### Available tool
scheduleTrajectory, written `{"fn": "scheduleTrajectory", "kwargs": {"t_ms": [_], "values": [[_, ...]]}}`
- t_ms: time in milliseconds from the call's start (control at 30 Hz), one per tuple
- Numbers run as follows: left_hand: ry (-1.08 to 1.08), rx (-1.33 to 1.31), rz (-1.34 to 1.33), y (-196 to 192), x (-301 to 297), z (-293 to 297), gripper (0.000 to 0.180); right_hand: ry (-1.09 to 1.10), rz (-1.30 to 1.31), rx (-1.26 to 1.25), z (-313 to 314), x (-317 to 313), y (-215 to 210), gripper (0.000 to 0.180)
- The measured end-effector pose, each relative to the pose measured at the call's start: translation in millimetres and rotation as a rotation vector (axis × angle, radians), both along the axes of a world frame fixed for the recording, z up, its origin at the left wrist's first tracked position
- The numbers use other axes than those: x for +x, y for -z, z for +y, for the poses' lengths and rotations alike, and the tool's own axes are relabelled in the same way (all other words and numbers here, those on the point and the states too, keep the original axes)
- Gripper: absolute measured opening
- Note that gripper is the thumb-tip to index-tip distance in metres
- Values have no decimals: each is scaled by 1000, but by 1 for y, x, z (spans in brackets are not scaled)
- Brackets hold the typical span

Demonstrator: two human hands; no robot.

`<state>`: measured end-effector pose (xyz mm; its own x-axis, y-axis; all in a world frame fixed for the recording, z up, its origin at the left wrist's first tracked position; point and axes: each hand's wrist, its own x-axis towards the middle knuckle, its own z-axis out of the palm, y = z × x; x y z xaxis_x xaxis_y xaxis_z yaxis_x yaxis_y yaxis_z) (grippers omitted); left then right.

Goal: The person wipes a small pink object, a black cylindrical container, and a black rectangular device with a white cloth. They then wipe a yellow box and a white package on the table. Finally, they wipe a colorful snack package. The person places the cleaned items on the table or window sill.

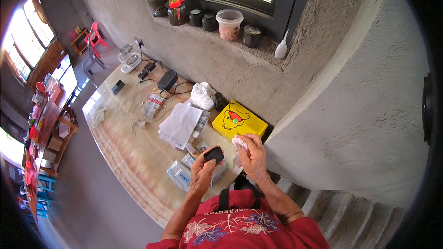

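Observation:
My left hand is closed round a small flat black object with rounded corners; its exact kind I cannot make out. To the right of it, my right hand pinches a crumpled white tissue or wipe. The two hands are apart, above the table's near right end. Just beyond my right hand lies a yellow box with a cartoon duck face. Beside my left wrist rests a white and blue soft pack. White paper sheets lie past my left hand.
On the marble-patterned table lie a white cloth bundle, a black device with cables, and a small dark box. A windowsill holds a potted plant, a plastic tub and a white bottle. Steps descend at lower right.

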<state>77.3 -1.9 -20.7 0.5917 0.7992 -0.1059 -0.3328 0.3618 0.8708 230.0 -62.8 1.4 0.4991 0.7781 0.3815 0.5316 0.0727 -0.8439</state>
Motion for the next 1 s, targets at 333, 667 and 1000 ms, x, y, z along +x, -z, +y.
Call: {"fn": "scheduleTrajectory", "kwargs": {"t_ms": [333, 667, 1000], "values": [[-63, 251, 265, -1, 29, 6, 33, -146, 543, -145, 9, -2, 22, 21], [-178, 846, 364, 13, 80, 17, 43, -99, 1505, -44, 10, 24, 46, 21], [-75, 268, 108, 17, 140, 87, 33, -130, 1261, -355, 3, 67, 25, 23]]}}
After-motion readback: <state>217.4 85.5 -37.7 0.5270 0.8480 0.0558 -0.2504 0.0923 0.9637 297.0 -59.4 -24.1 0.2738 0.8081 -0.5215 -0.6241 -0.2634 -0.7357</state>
